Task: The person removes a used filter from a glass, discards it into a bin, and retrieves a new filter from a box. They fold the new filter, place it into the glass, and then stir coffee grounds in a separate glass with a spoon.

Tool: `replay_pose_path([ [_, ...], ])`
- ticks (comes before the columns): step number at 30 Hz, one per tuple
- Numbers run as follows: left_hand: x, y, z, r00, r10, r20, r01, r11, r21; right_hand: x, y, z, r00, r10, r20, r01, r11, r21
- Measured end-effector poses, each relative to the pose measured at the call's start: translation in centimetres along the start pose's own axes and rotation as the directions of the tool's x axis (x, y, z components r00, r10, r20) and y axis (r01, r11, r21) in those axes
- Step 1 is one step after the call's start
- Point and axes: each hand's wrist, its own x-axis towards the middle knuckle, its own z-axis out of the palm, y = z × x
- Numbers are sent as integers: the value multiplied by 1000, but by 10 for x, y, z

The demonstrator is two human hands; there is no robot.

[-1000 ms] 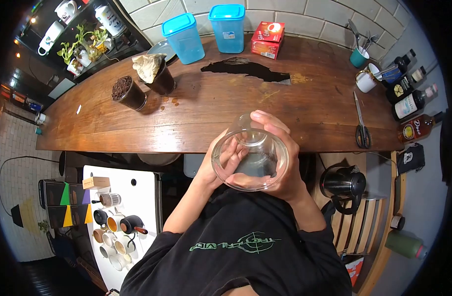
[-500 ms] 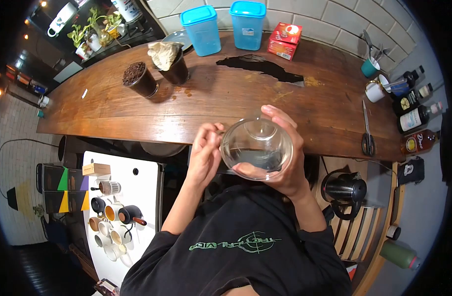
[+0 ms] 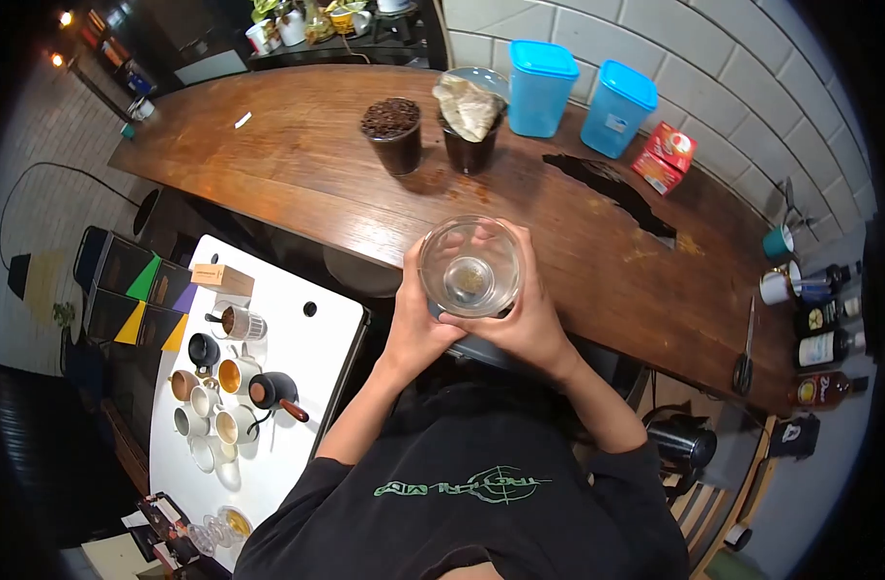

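Observation:
A wide-mouthed clear glass (image 3: 470, 280) is between my two hands in front of the counter's edge, its opening toward me. My left hand (image 3: 415, 329) wraps its left side. Around the right side curls my right hand (image 3: 531, 324), with the thumbs meeting at the near side. Some fingertips show through the far wall. Beyond the glass, on the counter, stands a cup (image 3: 396, 155) heaped with dark brown grains or beans. Beside it is a second dark cup (image 3: 470, 155) with a crumpled cream-coloured filter or cloth (image 3: 469, 106) on top.
Two blue lidded containers (image 3: 542, 92) and a red box (image 3: 665, 157) line the back of the wooden counter (image 3: 288, 145). Scissors (image 3: 744, 358) and bottles (image 3: 824, 343) stand at the right. Several mugs (image 3: 235, 375) occupy the white table (image 3: 298, 358) lower left. A kettle (image 3: 682, 440) sits below right.
My view has turned, so the counter things appear shifted right. The glass has tipped more upright, and my left hand has moved from fingertips at its edge to wrapping its side.

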Motion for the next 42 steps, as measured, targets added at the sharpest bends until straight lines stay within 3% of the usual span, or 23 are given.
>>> replay_pose_path([
  [3, 7, -7, -19, 998, 7, -68, -5, 999, 34, 24, -11, 9, 992, 69, 104, -71, 997, 17],
  [5, 13, -17, -30, 995, -7, -98, 9, 1000, 25, 46, -14, -3, 959, -2, 285, 35, 993, -111],
  [6, 17, -23, -35, 994, -5, -105, 10, 999, 42, 60, -16, -11, 945, -82, 317, 175, 944, -279],
  [8, 27, -28, -45, 993, -2, -120, 8, 999, 53, 86, -19, -26, 971, -129, 200, 183, 943, -279],
  [10, 37, -31, -53, 992, 5, -129, 13, 990, 138, 112, -15, -37, 997, -75, -17, 62, 921, -384],
  [12, 43, -36, -58, 990, 33, -138, -11, 987, 159, 137, -11, -42, 990, -92, -105, 33, 884, -467],
  [18, 57, -48, -59, 990, -12, -142, 35, 986, 161, 183, 19, -37, 986, -148, -81, 43, 687, -726],
  [22, 62, -51, -51, 990, -40, -132, 60, 987, 147, 199, 27, -31, 993, -35, -108, -64, 609, -790],
  [26, 65, -50, -45, 989, -97, -111, 108, 989, 99, 211, 36, -33, 995, 4, -98, -83, 558, -825],
  [32, 69, -58, -35, 985, -72, -154, 94, 985, 141, 219, 48, -41, 992, -106, -67, 2, 551, -834],
  [34, 69, -64, -31, 986, -38, -160, 64, 985, 161, 224, 48, -46, 997, 59, -43, -71, 624, -778],
  [37, 70, -66, -26, 986, -27, -164, 57, 983, 177, 229, 60, -52, 998, -20, -54, -25, 696, -718],
  [42, 71, -57, -19, 987, -60, -152, 85, 983, 161, 235, 80, -65, 994, 11, -112, -71, 830, -554],
])
